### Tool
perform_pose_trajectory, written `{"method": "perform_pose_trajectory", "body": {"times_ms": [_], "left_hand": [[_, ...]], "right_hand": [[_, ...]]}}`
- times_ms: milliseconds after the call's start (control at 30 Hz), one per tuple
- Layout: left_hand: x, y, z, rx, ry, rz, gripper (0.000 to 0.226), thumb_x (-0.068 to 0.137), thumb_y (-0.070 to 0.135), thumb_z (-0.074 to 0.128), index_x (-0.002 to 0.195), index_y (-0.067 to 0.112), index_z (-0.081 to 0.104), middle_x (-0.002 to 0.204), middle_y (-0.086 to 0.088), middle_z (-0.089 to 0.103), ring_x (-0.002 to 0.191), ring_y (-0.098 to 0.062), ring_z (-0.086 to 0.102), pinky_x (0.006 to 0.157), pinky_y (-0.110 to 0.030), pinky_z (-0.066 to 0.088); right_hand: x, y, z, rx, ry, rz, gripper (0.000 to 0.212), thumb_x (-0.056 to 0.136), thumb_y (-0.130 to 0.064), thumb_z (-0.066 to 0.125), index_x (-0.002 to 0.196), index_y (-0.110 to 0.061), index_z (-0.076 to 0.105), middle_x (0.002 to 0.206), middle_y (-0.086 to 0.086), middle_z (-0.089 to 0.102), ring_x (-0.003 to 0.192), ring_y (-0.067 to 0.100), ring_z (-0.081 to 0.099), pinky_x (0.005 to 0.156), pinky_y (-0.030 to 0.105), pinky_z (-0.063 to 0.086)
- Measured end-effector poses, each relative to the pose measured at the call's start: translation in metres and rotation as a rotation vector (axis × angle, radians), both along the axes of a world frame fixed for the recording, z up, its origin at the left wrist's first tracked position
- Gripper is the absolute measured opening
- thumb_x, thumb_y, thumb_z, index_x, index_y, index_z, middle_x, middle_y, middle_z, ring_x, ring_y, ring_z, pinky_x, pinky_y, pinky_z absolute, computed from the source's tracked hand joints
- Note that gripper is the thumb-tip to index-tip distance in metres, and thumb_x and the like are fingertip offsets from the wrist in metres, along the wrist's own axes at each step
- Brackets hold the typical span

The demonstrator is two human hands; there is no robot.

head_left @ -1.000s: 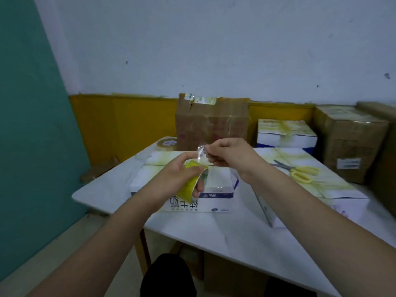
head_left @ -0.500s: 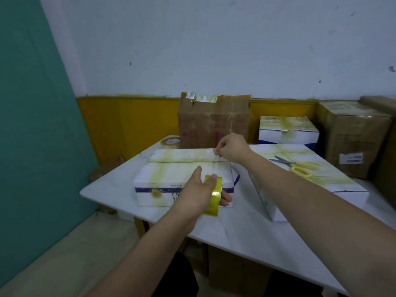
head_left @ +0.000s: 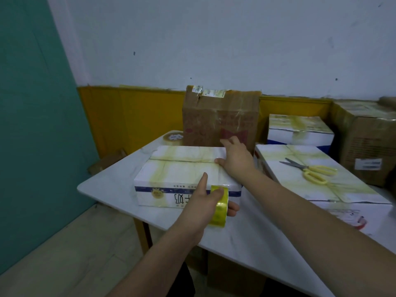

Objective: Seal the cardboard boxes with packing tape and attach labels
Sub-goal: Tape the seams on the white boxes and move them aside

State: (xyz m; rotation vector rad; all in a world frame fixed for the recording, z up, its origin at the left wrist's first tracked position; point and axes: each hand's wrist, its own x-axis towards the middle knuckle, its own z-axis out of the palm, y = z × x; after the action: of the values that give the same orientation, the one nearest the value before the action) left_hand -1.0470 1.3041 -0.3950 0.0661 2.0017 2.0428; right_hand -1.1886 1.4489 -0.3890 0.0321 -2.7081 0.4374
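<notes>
A white printed cardboard box [head_left: 180, 168] lies on the white table [head_left: 120, 189], its top crossed by yellowish tape strips. My left hand [head_left: 203, 202] grips a roll of yellow packing tape [head_left: 218, 207] in front of the box's near right corner, thumb raised over the top edge. My right hand [head_left: 235, 156] rests on the box's far right top edge, fingers spread over the lid seam. A clear strip seems to run from the roll across the top, hard to see.
Yellow-handled scissors [head_left: 310, 170] lie on a larger taped white box [head_left: 351, 189] at right. A brown carton [head_left: 220, 118] stands behind, with a second tape roll [head_left: 172, 138] to its left. More boxes [head_left: 300, 129] and a brown carton [head_left: 368, 136] sit at far right.
Both hands came down from mid-air, where they peeled the tape end. My right hand went to the box's far right edge; my left drew the roll to the near side.
</notes>
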Motion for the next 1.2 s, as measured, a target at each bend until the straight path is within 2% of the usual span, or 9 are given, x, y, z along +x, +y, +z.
{"method": "perform_pose_trajectory", "body": {"times_ms": [100,333,433,533,667,767,967,1100,1200], "left_hand": [[0.003,0.001,-0.007,-0.020,0.035,-0.018,0.072,0.107,0.024,0.044,0.159,0.036,-0.004,0.082,-0.007,0.078,0.076,-0.017,0.076,0.073,-0.028,0.056],[0.002,0.011,-0.019,0.008,0.049,0.061,0.079,0.105,0.016,0.050,0.158,0.035,-0.005,0.087,-0.021,0.075,0.055,-0.015,0.070,0.049,-0.019,0.052],[-0.008,0.010,-0.026,-0.105,0.062,0.083,0.087,0.102,0.030,0.056,0.157,0.038,-0.010,0.118,-0.009,0.071,0.083,-0.027,0.075,0.068,-0.031,0.059],[-0.013,-0.016,-0.026,-0.525,0.243,0.148,0.082,0.097,0.063,0.043,0.161,0.032,0.001,0.144,0.008,0.048,0.129,-0.027,0.054,0.101,-0.031,0.044],[-0.038,-0.089,-0.029,-0.653,0.457,0.581,0.083,0.087,0.073,0.046,0.153,0.024,0.033,0.141,-0.013,0.044,0.128,-0.034,0.048,0.106,-0.050,0.044],[-0.063,-0.124,-0.037,-0.649,0.223,0.631,0.100,0.083,0.067,0.064,0.157,0.018,0.020,0.154,-0.017,0.023,0.142,-0.039,0.027,0.111,-0.055,0.034],[-0.072,-0.131,-0.039,-0.508,0.202,0.528,0.120,0.048,0.094,0.065,0.133,0.012,0.044,0.129,-0.008,0.054,0.117,-0.028,0.056,0.096,-0.048,0.053],[-0.078,-0.136,0.000,-0.547,0.351,0.501,0.086,0.068,0.070,0.076,0.130,0.017,0.049,0.133,-0.006,0.044,0.117,-0.023,0.051,0.098,-0.042,0.048],[-0.102,-0.136,0.044,-0.574,0.404,0.510,0.082,0.074,0.065,0.075,0.135,0.016,0.052,0.139,-0.010,0.042,0.122,-0.030,0.052,0.101,-0.047,0.048]], "right_hand": [[-0.006,0.007,0.003,0.033,-0.192,-0.019,0.077,0.094,-0.056,0.057,0.156,-0.026,0.024,0.162,0.000,0.021,0.140,0.033,0.034,0.110,0.047,0.039],[-0.011,0.008,0.001,-0.030,-0.411,0.121,0.055,0.106,-0.044,0.035,0.156,-0.022,0.030,0.166,0.004,0.009,0.150,0.028,0.020,0.116,0.033,0.022],[-0.005,0.007,0.000,-0.143,-0.407,0.061,0.062,0.103,-0.052,0.038,0.156,-0.021,0.029,0.167,0.005,0.005,0.150,0.029,0.018,0.117,0.035,0.023],[0.014,0.008,0.003,-0.261,-0.398,-0.067,0.077,0.100,-0.062,0.033,0.159,-0.016,0.015,0.167,0.010,-0.001,0.151,0.032,0.017,0.115,0.038,0.027],[0.056,0.008,0.006,-0.335,-0.420,-0.004,0.087,0.091,-0.076,0.032,0.159,-0.026,0.015,0.166,0.008,0.006,0.153,0.028,0.009,0.117,0.040,0.022],[0.083,0.007,0.002,-0.300,-0.469,0.127,0.093,0.081,-0.081,0.045,0.157,-0.034,0.019,0.166,0.004,0.009,0.151,0.027,0.019,0.118,0.038,0.022],[0.091,0.002,0.006,-0.141,-0.280,0.151,0.083,0.082,-0.064,0.066,0.149,-0.021,0.044,0.156,0.001,0.041,0.139,0.019,0.042,0.109,0.027,0.034],[0.088,0.010,0.048,-0.460,-0.261,0.086,0.061,0.076,-0.059,0.076,0.122,-0.019,0.071,0.120,0.000,0.067,0.092,0.017,0.069,0.061,0.027,0.060],[0.080,0.017,0.095,-0.578,-0.438,0.048,0.037,0.088,-0.037,0.073,0.104,-0.004,0.074,0.091,0.015,0.075,0.071,0.024,0.074,0.053,0.032,0.061]]}}
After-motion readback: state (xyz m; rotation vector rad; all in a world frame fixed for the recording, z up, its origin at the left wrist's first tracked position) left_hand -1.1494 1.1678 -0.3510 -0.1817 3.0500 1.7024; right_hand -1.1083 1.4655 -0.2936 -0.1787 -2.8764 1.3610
